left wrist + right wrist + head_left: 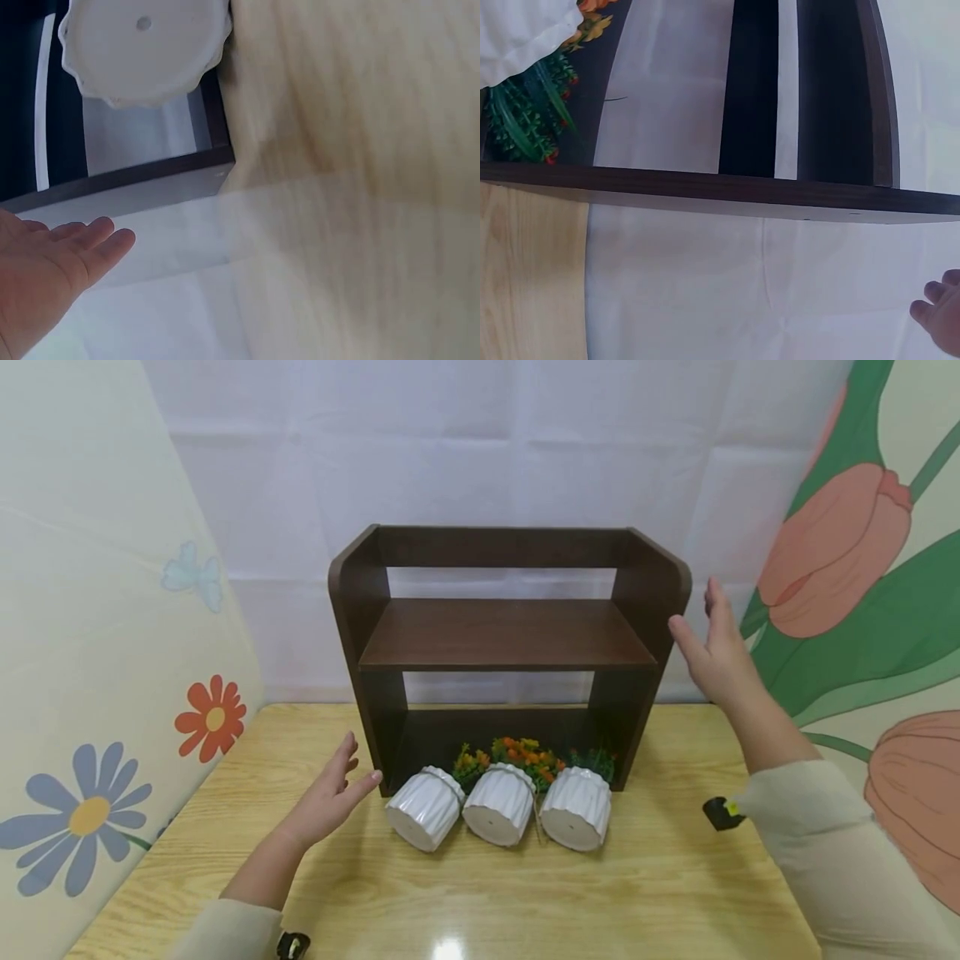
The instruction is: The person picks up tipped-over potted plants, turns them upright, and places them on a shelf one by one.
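Note:
A dark brown wooden shelf [510,635] stands upright on the light wooden table [465,893]. Three white ribbed pots [498,804] lie on their sides at its foot, their plastic plants [525,758] pointing into the lower compartment. My left hand [330,797] hovers open just left of the shelf's bottom left corner, near the leftmost pot [142,49], and holds nothing. My right hand [716,647] is raised, open, beside the shelf's right side panel [720,191], apart from it. In the right wrist view only its fingertips [941,307] show.
A white cloth backdrop [480,452] hangs behind the shelf. Flower-printed panels stand at the left [97,693] and right [885,568]. A small black and yellow object [722,812] shows by my right sleeve. Bare tabletop lies in front of the pots.

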`<state>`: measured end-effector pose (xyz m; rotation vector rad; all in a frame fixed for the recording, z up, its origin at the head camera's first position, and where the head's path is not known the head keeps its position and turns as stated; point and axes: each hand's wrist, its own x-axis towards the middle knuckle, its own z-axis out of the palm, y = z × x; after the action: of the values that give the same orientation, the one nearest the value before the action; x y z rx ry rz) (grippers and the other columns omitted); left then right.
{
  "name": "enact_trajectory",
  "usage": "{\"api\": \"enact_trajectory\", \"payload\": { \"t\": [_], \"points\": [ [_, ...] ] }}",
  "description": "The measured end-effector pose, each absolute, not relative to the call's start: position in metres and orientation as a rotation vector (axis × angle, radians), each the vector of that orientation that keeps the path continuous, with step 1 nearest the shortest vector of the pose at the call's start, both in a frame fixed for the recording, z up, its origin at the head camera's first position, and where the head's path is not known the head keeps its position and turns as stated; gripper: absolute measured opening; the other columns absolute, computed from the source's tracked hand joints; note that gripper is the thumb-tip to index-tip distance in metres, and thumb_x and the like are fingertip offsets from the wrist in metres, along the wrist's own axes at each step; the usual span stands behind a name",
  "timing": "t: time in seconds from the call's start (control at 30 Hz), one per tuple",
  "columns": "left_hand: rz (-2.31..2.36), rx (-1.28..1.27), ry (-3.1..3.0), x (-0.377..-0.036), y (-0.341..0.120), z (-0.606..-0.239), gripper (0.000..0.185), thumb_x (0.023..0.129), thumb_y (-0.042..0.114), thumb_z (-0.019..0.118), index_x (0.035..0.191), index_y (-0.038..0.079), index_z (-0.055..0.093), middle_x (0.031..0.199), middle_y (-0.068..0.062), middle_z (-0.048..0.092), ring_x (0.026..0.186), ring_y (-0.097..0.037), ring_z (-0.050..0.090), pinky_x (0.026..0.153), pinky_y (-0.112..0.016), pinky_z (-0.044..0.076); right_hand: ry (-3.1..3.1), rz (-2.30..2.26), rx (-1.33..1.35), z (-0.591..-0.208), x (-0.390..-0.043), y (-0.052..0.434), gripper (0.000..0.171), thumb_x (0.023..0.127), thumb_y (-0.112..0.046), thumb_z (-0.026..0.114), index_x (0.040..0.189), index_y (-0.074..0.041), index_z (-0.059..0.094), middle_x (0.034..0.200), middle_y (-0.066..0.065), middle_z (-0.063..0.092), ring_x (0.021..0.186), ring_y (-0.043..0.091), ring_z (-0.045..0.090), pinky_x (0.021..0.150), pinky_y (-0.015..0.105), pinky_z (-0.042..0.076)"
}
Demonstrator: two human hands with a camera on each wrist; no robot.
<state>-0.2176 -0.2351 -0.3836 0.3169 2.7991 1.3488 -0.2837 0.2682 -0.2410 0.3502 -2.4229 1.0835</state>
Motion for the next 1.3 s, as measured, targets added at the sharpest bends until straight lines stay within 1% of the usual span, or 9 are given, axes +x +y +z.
{"api": "enact_trajectory", "payload": {
  "t": [0.17, 0.27, 0.4, 0.57, 0.77, 0.9, 1.03, 1.13, 1.3],
  "points": [
    [1.36, 0.288, 2.77, -0.215, -0.228, -0.39, 0.092, 0.098, 0.041, 0.054, 0.156, 0.001, -0.007, 0.161, -0.029, 0.006, 0.143, -0.052, 0.021, 0.114, -0.063, 0.022, -2.406, 1.1, 0.34, -0.236, -0.284, 0.266, 0.078, 0.101, -0.047, 0.04, 0.158, -0.016, -0.004, 0.164, 0.019, 0.006, 0.15, 0.04, 0.011, 0.119, 0.062, 0.009],
    [1.359, 0.286, 2.769, -0.212, -0.224, -0.393, 0.093, 0.098, 0.04, 0.055, 0.156, 0.0, -0.006, 0.161, -0.029, 0.007, 0.143, -0.053, 0.023, 0.113, -0.064, 0.024, -2.404, 1.106, 0.332, -0.233, -0.285, 0.265, 0.079, 0.101, -0.047, 0.04, 0.158, -0.016, -0.005, 0.164, 0.018, 0.006, 0.15, 0.04, 0.012, 0.119, 0.063, 0.01],
    [1.366, 0.293, 2.761, -0.209, -0.218, -0.395, 0.092, 0.097, 0.039, 0.057, 0.156, 0.001, -0.003, 0.16, -0.029, 0.011, 0.141, -0.053, 0.026, 0.111, -0.065, 0.027, -2.404, 1.112, 0.325, -0.23, -0.287, 0.264, 0.079, 0.101, -0.048, 0.04, 0.158, -0.018, -0.005, 0.165, 0.018, 0.007, 0.15, 0.039, 0.013, 0.118, 0.063, 0.011],
    [1.364, 0.282, 2.736, -0.208, -0.213, -0.398, 0.094, 0.096, 0.04, 0.058, 0.156, 0.0, -0.003, 0.16, -0.029, 0.013, 0.142, -0.052, 0.026, 0.111, -0.065, 0.028, -2.417, 1.12, 0.311, -0.225, -0.29, 0.262, 0.078, 0.101, -0.049, 0.039, 0.158, -0.022, -0.007, 0.165, 0.016, 0.006, 0.151, 0.038, 0.013, 0.117, 0.065, 0.011],
    [1.336, 0.229, 2.695, -0.21, -0.208, -0.402, 0.095, 0.095, 0.044, 0.058, 0.156, 0.002, -0.002, 0.161, -0.028, 0.01, 0.143, -0.05, 0.025, 0.113, -0.062, 0.028, -2.4, 1.127, 0.33, -0.219, -0.291, 0.258, 0.079, 0.101, -0.048, 0.041, 0.158, -0.018, -0.005, 0.164, 0.019, 0.007, 0.15, 0.039, 0.013, 0.118, 0.063, 0.012],
    [1.322, 0.233, 2.693, -0.212, -0.204, -0.404, 0.095, 0.095, 0.043, 0.058, 0.156, 0.0, 0.0, 0.16, -0.029, 0.013, 0.142, -0.05, 0.028, 0.111, -0.061, 0.033, -2.396, 1.123, 0.336, -0.216, -0.292, 0.255, 0.08, 0.101, -0.048, 0.042, 0.158, -0.017, -0.004, 0.164, 0.02, 0.008, 0.149, 0.041, 0.015, 0.119, 0.062, 0.013],
    [1.335, 0.237, 2.68, -0.216, -0.199, -0.407, 0.094, 0.095, 0.041, 0.06, 0.155, -0.002, 0.003, 0.158, -0.032, 0.018, 0.14, -0.05, 0.032, 0.109, -0.058, 0.038, -2.404, 1.134, 0.339, -0.213, -0.294, 0.252, 0.08, 0.101, -0.048, 0.041, 0.158, -0.017, -0.005, 0.164, 0.019, 0.005, 0.149, 0.041, 0.015, 0.119, 0.062, 0.012],
    [1.338, 0.218, 2.66, -0.219, -0.196, -0.41, 0.094, 0.094, 0.043, 0.06, 0.156, -0.002, 0.003, 0.157, -0.032, 0.02, 0.141, -0.05, 0.031, 0.109, -0.059, 0.037, -2.406, 1.129, 0.341, -0.211, -0.295, 0.25, 0.08, 0.101, -0.049, 0.042, 0.158, -0.019, -0.005, 0.165, 0.018, 0.006, 0.15, 0.04, 0.016, 0.119, 0.062, 0.013],
    [1.356, 0.197, 2.622, -0.224, -0.192, -0.417, 0.095, 0.094, 0.045, 0.06, 0.156, -0.001, 0.004, 0.158, -0.032, 0.019, 0.142, -0.05, 0.027, 0.113, -0.06, 0.03, -2.404, 1.076, 0.344, -0.206, -0.299, 0.248, 0.078, 0.1, -0.049, 0.043, 0.159, -0.021, 0.001, 0.164, 0.019, 0.01, 0.149, 0.04, 0.017, 0.118, 0.062, 0.015]
  ]
}}
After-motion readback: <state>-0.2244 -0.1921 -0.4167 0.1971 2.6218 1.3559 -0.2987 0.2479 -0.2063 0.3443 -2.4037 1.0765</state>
